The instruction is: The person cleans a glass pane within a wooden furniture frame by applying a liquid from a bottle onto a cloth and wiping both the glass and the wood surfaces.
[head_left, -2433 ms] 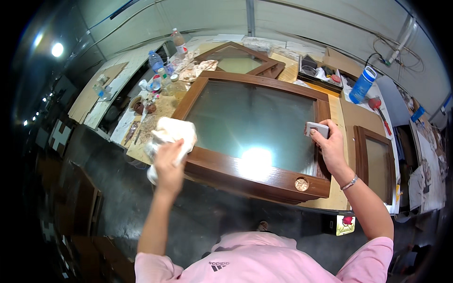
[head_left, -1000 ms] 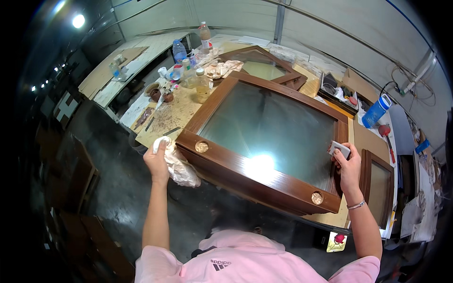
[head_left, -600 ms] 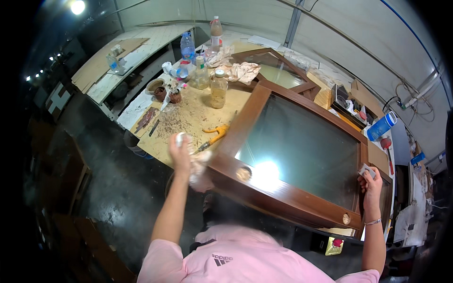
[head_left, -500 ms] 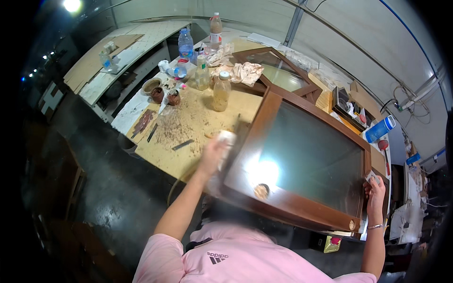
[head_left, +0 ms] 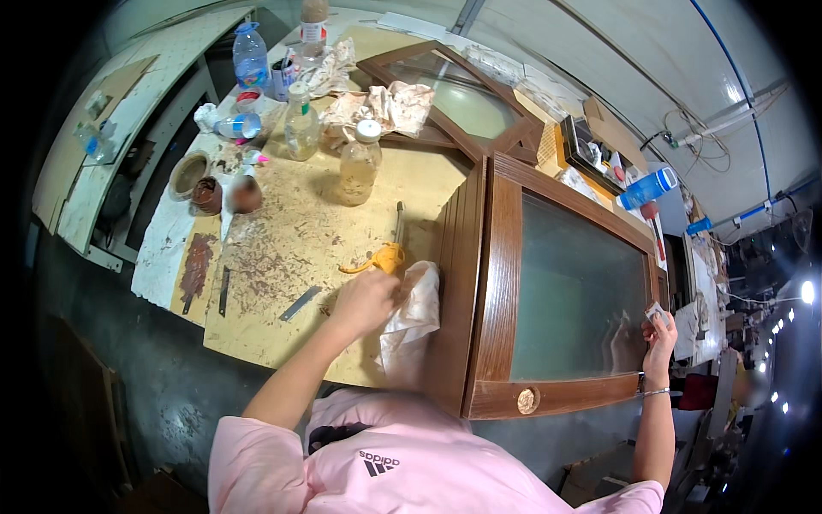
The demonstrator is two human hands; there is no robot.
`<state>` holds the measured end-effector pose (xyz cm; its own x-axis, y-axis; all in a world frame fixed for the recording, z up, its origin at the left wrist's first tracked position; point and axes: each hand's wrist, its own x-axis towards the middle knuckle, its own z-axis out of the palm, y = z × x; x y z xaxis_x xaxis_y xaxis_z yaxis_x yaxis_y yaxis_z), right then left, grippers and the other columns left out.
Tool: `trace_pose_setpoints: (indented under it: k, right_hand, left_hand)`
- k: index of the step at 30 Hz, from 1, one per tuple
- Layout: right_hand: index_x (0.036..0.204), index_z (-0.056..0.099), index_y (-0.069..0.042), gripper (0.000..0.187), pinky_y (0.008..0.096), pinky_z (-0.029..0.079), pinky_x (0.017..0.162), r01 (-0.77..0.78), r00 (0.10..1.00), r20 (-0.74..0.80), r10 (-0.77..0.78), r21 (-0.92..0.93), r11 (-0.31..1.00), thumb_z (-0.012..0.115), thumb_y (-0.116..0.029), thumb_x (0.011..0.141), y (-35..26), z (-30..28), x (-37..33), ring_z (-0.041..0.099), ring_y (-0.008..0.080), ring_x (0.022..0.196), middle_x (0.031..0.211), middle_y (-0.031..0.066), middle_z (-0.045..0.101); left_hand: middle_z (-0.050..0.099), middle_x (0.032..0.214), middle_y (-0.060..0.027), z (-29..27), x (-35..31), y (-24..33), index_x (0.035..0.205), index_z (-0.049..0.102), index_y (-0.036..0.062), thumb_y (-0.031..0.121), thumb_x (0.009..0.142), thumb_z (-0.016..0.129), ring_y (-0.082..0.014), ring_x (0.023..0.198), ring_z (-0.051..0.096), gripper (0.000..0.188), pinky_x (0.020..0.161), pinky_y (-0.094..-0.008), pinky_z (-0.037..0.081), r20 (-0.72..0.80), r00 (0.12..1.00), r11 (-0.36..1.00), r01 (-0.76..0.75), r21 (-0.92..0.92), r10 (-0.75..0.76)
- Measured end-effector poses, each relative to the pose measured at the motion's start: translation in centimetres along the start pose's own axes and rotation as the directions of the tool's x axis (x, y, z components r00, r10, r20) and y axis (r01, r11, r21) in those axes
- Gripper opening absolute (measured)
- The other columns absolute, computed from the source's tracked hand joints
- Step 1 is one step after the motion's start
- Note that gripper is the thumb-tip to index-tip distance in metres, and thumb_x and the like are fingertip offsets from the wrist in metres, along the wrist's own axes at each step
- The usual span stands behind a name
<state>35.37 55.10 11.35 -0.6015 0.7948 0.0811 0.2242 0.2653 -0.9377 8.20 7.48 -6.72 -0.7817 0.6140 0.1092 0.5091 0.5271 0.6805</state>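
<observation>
My left hand (head_left: 366,301) is closed over the table, its fingers at the edge of a crumpled white cloth (head_left: 415,300). Just beyond its knuckles lies a yellow-handled air blow gun (head_left: 385,257) with a metal nozzle; whether the fingers touch it is hidden. On the right, my right hand (head_left: 659,338) pinches a small grey-white pad (head_left: 658,313) at the right edge of a brown wooden door with a glass panel (head_left: 578,291). A round recess (head_left: 528,400) of pale wood shows in its bottom rail. The door stands tilted, its thick brown left side facing the cloth.
A stained worktable (head_left: 282,248) holds flat scrapers (head_left: 300,303), brown paste pots (head_left: 207,195), a capped glass bottle (head_left: 360,163) and crumpled rags (head_left: 385,110). Another glazed frame (head_left: 471,98) lies behind. A blue bottle (head_left: 648,188) is at the far right.
The door's front has swung more upright, with its left side now showing. My left hand has moved with the cloth beside the blow gun; my right hand stays at the door's right edge.
</observation>
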Motion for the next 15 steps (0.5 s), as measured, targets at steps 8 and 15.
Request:
trace_pose_setpoints:
  k: [8,15]
  right_hand:
    - [0.101,0.061,-0.007,0.021,0.0212,0.040,0.060,0.016,0.996,-0.084,-0.015,0.009,1.000,0.067,-0.026,0.092,0.3,0.2,-0.1,0.055,0.0076,0.065,0.077,0.0018,0.064]
    - [0.104,0.063,-0.008,0.021,0.0186,0.038,0.055,-0.003,0.995,-0.103,0.006,0.023,1.000,0.067,-0.023,0.091,0.8,-0.6,0.2,0.056,0.0064,0.063,0.081,0.0003,0.064]
  left_hand:
    - [0.053,0.133,-0.0240,1.5,-3.4,1.2,0.121,0.059,-0.0142,0.002,0.073,0.069,-0.0339,0.129,0.044,0.052,0.116,-0.0497,0.024,0.278,0.945,0.957,-0.226,0.184,0.170]
    - [0.068,0.092,-0.0299,2.5,-2.1,-0.8,0.101,0.068,-0.0068,0.012,0.084,0.066,-0.0412,0.090,0.068,0.025,0.078,-0.0447,0.056,0.416,0.894,0.965,0.235,-0.119,-0.167]
